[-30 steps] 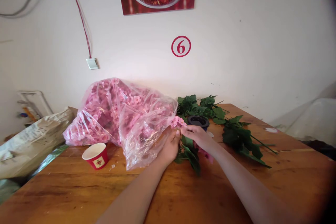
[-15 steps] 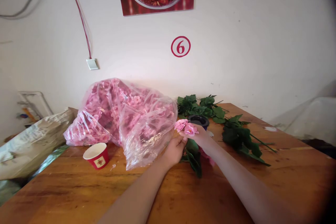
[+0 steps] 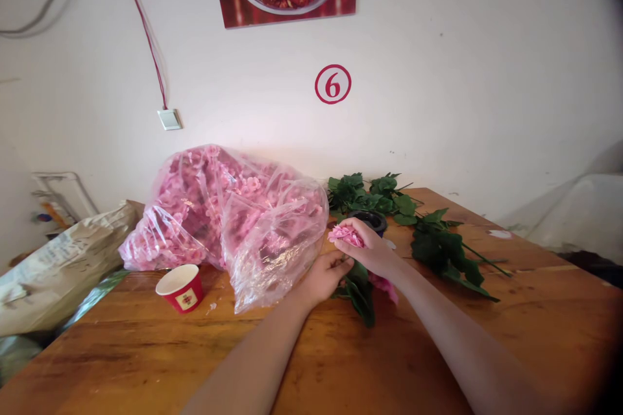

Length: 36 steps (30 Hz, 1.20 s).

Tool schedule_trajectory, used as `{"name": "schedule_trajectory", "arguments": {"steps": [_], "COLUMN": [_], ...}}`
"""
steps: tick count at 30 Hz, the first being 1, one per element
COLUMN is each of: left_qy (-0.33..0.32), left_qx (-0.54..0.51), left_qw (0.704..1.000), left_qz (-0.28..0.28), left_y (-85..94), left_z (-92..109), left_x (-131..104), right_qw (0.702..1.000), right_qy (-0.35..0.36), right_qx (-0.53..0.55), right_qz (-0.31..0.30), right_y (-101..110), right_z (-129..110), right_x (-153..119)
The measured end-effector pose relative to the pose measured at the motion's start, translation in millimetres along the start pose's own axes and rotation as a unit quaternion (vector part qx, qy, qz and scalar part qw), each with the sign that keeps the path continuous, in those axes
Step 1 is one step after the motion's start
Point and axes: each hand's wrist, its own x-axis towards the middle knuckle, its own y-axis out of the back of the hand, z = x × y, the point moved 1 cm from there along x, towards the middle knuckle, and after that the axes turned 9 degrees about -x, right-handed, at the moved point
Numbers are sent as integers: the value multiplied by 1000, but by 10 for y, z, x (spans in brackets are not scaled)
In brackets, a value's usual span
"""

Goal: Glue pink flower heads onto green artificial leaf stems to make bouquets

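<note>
My right hand point(image 3: 367, 248) is closed round a bunch of pink flowers point(image 3: 346, 235), whose petals are pressed together between thumb and fingers. Just below and left of it, my left hand point(image 3: 327, 279) pinches at the stem of a green leafy sprig point(image 3: 360, 292); the stem itself is mostly hidden by the fingers. More pink petals point(image 3: 385, 286) show under my right wrist. Behind my right hand stands a dark round container point(image 3: 374, 220). A clear plastic bag point(image 3: 224, 207) full of pink flowers lies left of my hands.
A red and white paper cup point(image 3: 180, 289) stands front left on the wooden table point(image 3: 146, 356). Green leaf sprigs point(image 3: 440, 248) lie at the back and right. A pale sack point(image 3: 73, 259) leans beyond the table's left edge.
My right hand has closed over the pink flowers, which were spread open before and are now bunched. My left hand stays at the stem, its fingers slightly shifted.
</note>
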Motion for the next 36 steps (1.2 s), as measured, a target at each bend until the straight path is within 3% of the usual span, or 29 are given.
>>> {"name": "schedule_trajectory", "arguments": {"steps": [8, 16, 25, 30, 36], "left_qy": [-8, -65, -84, -85, -91], "left_qx": [5, 63, 84, 103, 171], "left_qw": [1000, 996, 991, 990, 981], "left_qz": [11, 24, 59, 36, 19], "left_y": [11, -1, 27, 11, 22], "left_z": [-36, -85, -22, 2, -2], "left_x": [34, 15, 25, 18, -14], "right_qw": [994, 977, 993, 999, 998], "right_qy": [-27, 7, 42, 29, 6], "right_qx": [-86, -195, -85, -30, -52], "right_qz": [-54, -84, -68, -28, -45], "right_y": [-111, -204, -42, -70, -116], "right_z": [5, -30, -18, 117, 174], "right_x": [-73, -109, -28, 45, 26]}}
